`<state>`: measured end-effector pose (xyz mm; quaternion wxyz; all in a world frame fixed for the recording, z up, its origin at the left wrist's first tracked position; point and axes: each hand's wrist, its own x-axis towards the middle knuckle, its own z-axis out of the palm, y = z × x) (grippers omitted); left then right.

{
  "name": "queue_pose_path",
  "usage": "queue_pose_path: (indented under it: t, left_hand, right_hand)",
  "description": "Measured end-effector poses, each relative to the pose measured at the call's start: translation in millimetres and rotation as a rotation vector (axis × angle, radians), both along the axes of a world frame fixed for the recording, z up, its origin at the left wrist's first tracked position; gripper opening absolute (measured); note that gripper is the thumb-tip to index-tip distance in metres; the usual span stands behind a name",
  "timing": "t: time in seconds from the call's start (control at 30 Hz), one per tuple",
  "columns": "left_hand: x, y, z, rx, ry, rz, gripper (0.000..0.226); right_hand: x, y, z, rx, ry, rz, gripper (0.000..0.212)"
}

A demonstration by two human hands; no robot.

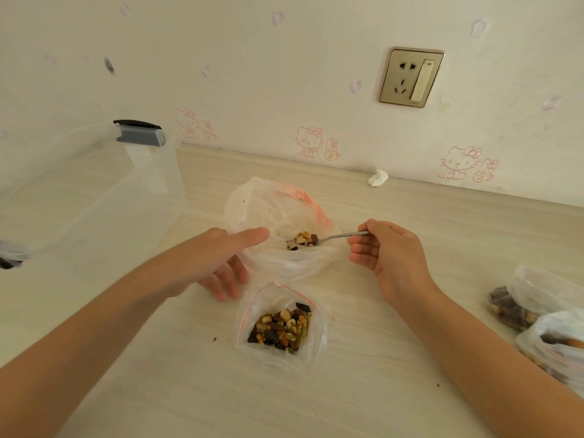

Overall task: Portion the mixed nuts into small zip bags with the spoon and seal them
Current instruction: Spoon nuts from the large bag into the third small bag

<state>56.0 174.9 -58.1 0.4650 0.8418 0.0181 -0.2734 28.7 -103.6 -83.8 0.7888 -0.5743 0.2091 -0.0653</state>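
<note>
A large thin plastic bag (pixel 278 213) lies open in the middle of the table, with a few mixed nuts (pixel 303 239) left at its bottom. My right hand (pixel 388 251) grips the handle of a metal spoon (pixel 335 238), whose bowl is inside that bag among the nuts. My left hand (pixel 218 260) rests at the bag's left rim, thumb on the plastic and fingers spread. Just in front, a small zip bag (pixel 281 327) with a red seal line stands open on the table, partly filled with mixed nuts.
Several filled small zip bags (pixel 543 314) lie at the right edge of the table (pixel 379 374). A clear plastic storage box (pixel 88 191) with a grey latch stands at the left. A crumpled tissue (pixel 377 178) sits by the wall under a socket (pixel 410 77).
</note>
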Motion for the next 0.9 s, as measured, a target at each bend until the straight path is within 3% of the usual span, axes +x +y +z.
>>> queue_pose_path:
  t: [0.1,0.3,0.53,0.9]
  left_hand:
    - [0.4,20.4,18.6,0.229,0.009,-0.167,0.092]
    - [-28.6,23.1,37.3,0.213,-0.069,-0.579,0.065]
    - [-40.3,1.8,21.1,0.181,-0.24,-0.536,0.039]
    - [-37.1,-6.1,6.8,0.133,-0.286,-0.472,0.042]
  right_hand:
    - [-1.9,0.6,3.3,-0.014,-0.018,0.0,0.02]
    - [-9.1,5.3,13.8,-0.046,-0.11,0.002,0.02]
    - [-20.0,7.9,26.3,-0.005,-0.22,0.017,0.022]
    - [-23.7,10.7,28.4,0.013,-0.252,0.057,0.022]
